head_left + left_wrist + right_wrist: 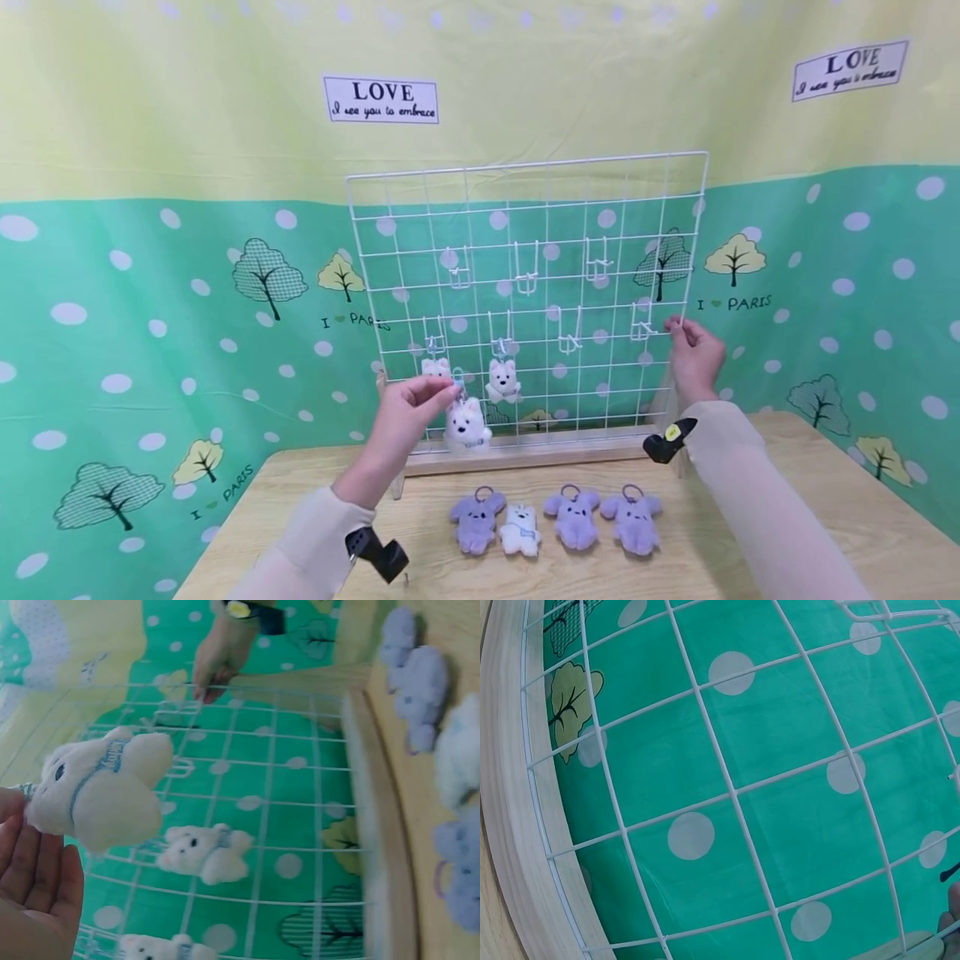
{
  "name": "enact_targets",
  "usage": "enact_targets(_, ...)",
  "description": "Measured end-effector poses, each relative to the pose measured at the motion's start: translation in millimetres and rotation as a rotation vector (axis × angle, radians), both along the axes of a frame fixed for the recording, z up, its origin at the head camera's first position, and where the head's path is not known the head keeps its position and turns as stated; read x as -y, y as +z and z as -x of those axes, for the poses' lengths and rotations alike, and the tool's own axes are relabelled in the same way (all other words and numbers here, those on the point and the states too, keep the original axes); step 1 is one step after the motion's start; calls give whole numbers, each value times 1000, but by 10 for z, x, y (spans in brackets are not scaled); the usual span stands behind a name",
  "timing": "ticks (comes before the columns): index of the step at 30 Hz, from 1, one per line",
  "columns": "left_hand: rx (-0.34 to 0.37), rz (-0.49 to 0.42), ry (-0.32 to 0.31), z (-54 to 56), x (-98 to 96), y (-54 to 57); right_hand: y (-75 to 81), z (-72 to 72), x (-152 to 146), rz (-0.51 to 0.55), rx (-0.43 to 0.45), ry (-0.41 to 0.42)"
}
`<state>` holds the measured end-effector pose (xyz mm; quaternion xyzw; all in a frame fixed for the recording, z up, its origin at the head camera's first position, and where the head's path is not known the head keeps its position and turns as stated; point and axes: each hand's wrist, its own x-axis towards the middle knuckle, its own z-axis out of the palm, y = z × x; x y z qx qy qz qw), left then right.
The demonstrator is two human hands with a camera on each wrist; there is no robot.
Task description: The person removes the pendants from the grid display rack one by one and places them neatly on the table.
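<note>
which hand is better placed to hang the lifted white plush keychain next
Probably the left hand: it pinches the white plush keychain, while the right hand holds the right edge of the wire grid.
</note>
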<state>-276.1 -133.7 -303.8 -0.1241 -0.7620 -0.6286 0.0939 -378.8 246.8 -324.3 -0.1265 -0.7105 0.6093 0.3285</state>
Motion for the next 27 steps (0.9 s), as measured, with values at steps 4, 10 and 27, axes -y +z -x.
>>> enact_targets(4, 34, -1, -37, -95, 14, -202, -1, 11, -9, 14, 3, 2)
enact_targets(10, 72, 27, -135, -237, 32, -468, 11, 2, -6, 38, -5, 6)
enact_targets(27, 192, 30, -447, -712, 126, -1088, 5, -4, 2, 44, 13, 17)
